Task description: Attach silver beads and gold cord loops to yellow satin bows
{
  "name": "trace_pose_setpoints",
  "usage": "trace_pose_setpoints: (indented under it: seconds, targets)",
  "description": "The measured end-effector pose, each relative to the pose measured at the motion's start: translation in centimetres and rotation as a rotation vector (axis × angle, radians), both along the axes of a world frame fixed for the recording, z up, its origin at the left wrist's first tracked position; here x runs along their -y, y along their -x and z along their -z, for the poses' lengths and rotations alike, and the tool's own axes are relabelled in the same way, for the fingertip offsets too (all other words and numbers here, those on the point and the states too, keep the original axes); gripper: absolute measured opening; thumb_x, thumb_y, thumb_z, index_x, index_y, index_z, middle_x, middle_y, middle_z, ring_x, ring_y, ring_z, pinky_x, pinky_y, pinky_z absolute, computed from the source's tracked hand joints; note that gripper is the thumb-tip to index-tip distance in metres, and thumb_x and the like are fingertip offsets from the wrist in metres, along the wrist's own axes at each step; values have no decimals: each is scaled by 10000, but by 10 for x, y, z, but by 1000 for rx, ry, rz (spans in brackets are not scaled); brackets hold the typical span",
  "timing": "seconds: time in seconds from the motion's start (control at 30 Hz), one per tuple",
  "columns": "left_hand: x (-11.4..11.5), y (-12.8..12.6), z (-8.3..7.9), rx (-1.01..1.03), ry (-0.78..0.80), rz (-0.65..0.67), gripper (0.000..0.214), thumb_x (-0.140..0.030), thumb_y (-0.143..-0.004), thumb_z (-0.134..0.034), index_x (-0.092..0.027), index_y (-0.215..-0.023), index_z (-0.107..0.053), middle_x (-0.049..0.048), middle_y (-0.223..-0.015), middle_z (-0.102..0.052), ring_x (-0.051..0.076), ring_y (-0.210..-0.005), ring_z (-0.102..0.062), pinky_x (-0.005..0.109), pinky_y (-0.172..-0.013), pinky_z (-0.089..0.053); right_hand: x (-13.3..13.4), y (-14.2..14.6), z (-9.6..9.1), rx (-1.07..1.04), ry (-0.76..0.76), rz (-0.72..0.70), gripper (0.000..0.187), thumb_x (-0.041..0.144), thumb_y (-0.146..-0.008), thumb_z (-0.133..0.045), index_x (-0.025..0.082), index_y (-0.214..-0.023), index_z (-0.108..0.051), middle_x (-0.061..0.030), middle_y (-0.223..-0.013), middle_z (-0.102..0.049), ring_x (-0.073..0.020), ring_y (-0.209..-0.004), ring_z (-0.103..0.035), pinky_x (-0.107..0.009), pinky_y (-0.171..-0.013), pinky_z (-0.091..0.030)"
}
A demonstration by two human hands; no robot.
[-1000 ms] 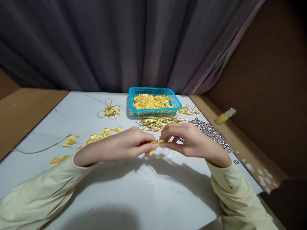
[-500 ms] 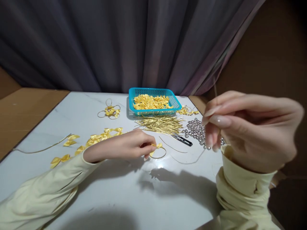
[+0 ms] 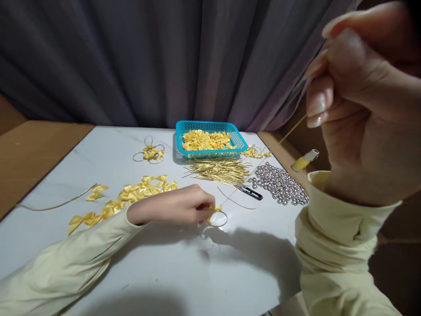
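No readable text or numbers

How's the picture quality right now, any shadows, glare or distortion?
Head view: soft, broad shadows on the white table; head view: a small glare patch at the gold loop by the left hand; head view: the right hand looms oversized, slightly soft, near a dark top right corner.

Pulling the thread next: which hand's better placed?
Likely the right hand: it's raised, with the thread running from it down towards the yellow bow pinched in the left hand.
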State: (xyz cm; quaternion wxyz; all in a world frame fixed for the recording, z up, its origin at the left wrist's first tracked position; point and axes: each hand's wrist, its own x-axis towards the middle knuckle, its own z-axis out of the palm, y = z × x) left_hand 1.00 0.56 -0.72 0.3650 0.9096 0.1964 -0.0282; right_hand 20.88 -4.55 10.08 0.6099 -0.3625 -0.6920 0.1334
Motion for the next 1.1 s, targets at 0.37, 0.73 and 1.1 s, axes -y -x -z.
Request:
trace_pose_setpoints:
  seconds: [0.37, 0.73, 1.1]
  targets:
    - [2, -2, 14, 16, -8, 128, 185, -75, -761, -409, -154, -610, -483, -14, -561, -538, 76, -484, -437, 182, -489, -324, -15, 1, 5, -100, -160, 4, 157, 36, -767, -624, 155, -779, -725, -15, -666, -634, -97, -521, -581, -253, -464, -482]
    - [0, 1, 16, 37, -67, 25, 203, -100, -789, -406, -159, -605, -469, -33, -530, -473, 76, -464, -417, 203, -463, -286, 7, -6, 27, -93, 66, 20, 297, 31, -726, -654, 163, -990, -683, 9, -623, -646, -94, -459, -539, -255, -409, -460]
    - [3, 0, -2, 70, -157, -134, 266, -231, -873, -396, -161, -620, -440, -61, -507, -403, 50, -452, -363, 184, -448, -254, 41, 11, 61, -5, 368, -9, 34, 156, -770, -650, 181, -777, -672, 10, -631, -646, -91, -440, -585, -207, -385, -461]
